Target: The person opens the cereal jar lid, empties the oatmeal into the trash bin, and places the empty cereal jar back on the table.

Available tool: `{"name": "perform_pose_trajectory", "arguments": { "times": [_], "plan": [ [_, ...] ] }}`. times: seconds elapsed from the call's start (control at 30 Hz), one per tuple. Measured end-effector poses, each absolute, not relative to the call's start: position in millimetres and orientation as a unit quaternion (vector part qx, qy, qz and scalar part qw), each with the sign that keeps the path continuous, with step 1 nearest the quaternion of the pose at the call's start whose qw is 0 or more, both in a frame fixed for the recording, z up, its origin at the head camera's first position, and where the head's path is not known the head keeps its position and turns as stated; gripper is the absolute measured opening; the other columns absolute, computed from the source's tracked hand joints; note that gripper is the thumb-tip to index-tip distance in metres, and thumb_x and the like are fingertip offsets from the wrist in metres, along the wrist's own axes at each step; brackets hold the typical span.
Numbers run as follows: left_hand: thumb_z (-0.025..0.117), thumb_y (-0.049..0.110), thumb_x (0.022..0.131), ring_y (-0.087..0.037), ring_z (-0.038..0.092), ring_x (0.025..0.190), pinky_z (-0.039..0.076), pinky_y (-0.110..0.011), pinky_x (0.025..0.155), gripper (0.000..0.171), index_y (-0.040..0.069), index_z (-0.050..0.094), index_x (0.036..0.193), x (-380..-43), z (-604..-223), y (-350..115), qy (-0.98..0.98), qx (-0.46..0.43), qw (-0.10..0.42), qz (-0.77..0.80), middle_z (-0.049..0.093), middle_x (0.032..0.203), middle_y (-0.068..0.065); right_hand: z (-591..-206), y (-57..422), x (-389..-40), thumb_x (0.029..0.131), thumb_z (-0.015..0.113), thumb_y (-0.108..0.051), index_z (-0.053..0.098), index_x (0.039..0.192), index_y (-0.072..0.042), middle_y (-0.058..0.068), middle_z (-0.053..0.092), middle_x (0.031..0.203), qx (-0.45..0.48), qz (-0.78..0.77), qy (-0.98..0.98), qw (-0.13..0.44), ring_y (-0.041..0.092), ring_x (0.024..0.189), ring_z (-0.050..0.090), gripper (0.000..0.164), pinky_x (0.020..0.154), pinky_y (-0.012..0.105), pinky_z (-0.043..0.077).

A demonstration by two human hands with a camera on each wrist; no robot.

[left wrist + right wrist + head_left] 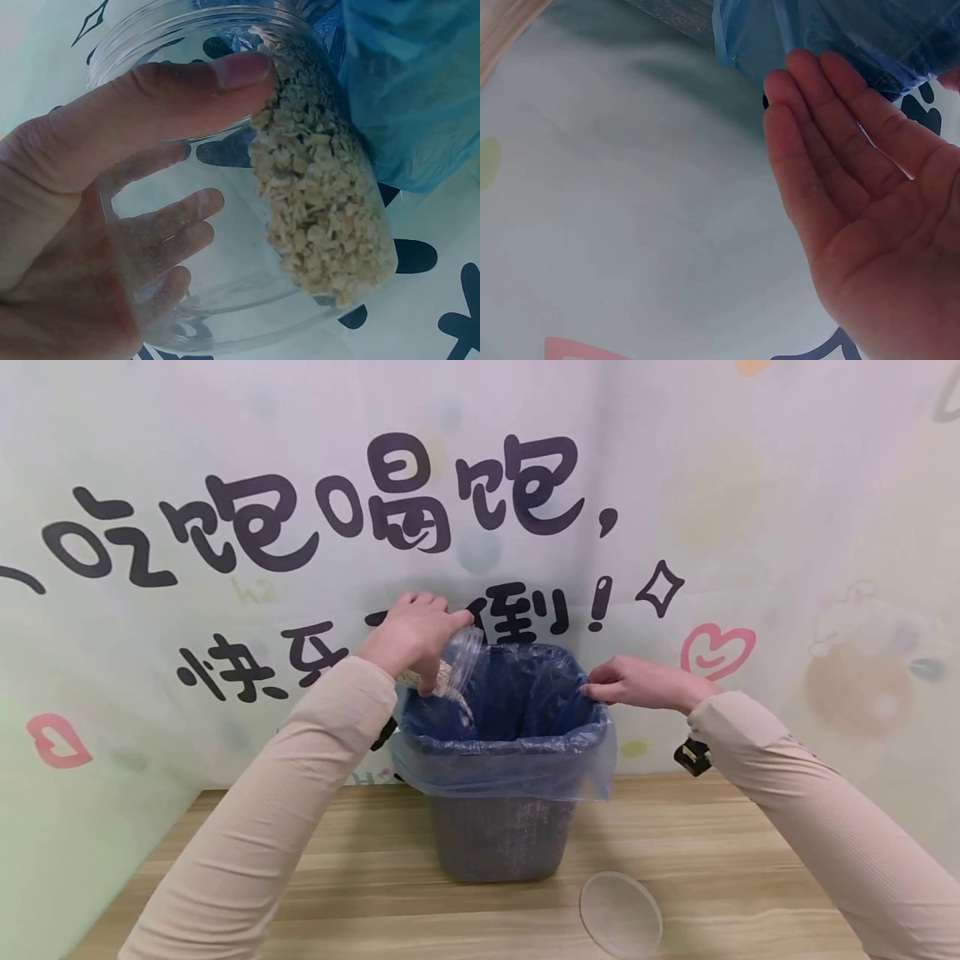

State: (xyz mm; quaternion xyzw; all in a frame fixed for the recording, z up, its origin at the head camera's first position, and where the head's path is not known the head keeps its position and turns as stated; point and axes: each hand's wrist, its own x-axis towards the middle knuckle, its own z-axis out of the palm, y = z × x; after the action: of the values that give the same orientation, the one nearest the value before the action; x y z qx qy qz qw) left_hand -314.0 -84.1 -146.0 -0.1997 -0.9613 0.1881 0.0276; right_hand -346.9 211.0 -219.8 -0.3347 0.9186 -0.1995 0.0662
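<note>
The left hand [412,639] grips a clear jar [467,652], thumb and fingers on opposite sides. The right hand [637,681] pinches the blue liner [510,768] at the right rim of the bin [502,843], thumb opposite the extended fingers. The jar is tilted above the bin's left side; oat flakes [322,202] lie along its lower wall and spill into the bin. A round translucent disc [621,914] lies on the table [337,877], in front and right of the bin. A printed backdrop [675,485] stands behind the bin.
</note>
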Motion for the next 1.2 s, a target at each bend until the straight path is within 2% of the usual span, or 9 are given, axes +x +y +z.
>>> {"name": "perform_pose_trajectory", "arguments": {
  "times": [0.33,0.8,1.07,1.2],
  "plan": [
    [0.089,0.026,0.063,-0.037,0.031,0.131,0.025,-0.050,0.106,0.108,0.017,0.028,0.152,-313.8,-145.1,-84.3,-0.962,-0.200,0.024,0.186,0.038,0.142,-0.018,-219.9,210.7,-347.2,0.099,0.053,-0.020,0.062,0.077,-0.009,-0.003,0.050,0.067,-0.345,-0.190,0.917,0.059,0.014,0.063,0.046,0.026,0.062,0.032,0.038],
    [0.089,0.024,0.063,-0.037,0.032,0.131,0.024,-0.050,0.106,0.108,0.017,0.028,0.152,-313.7,-145.2,-85.1,-0.963,-0.201,0.022,0.181,0.038,0.142,-0.018,-218.4,210.0,-346.1,0.098,0.053,-0.020,0.064,0.079,-0.009,-0.004,0.052,0.067,-0.354,-0.189,0.914,0.055,0.014,0.064,0.048,0.025,0.062,0.031,0.040],
    [0.090,0.025,0.062,-0.036,0.033,0.130,0.025,-0.049,0.106,0.108,0.017,0.029,0.152,-313.4,-146.0,-85.0,-0.962,-0.200,0.027,0.184,0.039,0.142,-0.018,-218.9,209.8,-346.4,0.098,0.052,-0.019,0.060,0.074,-0.010,-0.004,0.046,0.064,-0.354,-0.185,0.915,0.056,0.012,0.058,0.040,0.027,0.058,0.029,0.034],
    [0.090,0.024,0.062,-0.036,0.033,0.130,0.025,-0.049,0.106,0.109,0.017,0.029,0.151,-313.8,-146.0,-85.0,-0.962,-0.200,0.027,0.183,0.039,0.141,-0.018,-219.3,210.1,-347.1,0.098,0.052,-0.018,0.061,0.076,-0.010,-0.003,0.048,0.065,-0.351,-0.185,0.916,0.058,0.013,0.059,0.042,0.026,0.059,0.030,0.035]
  ]
}}
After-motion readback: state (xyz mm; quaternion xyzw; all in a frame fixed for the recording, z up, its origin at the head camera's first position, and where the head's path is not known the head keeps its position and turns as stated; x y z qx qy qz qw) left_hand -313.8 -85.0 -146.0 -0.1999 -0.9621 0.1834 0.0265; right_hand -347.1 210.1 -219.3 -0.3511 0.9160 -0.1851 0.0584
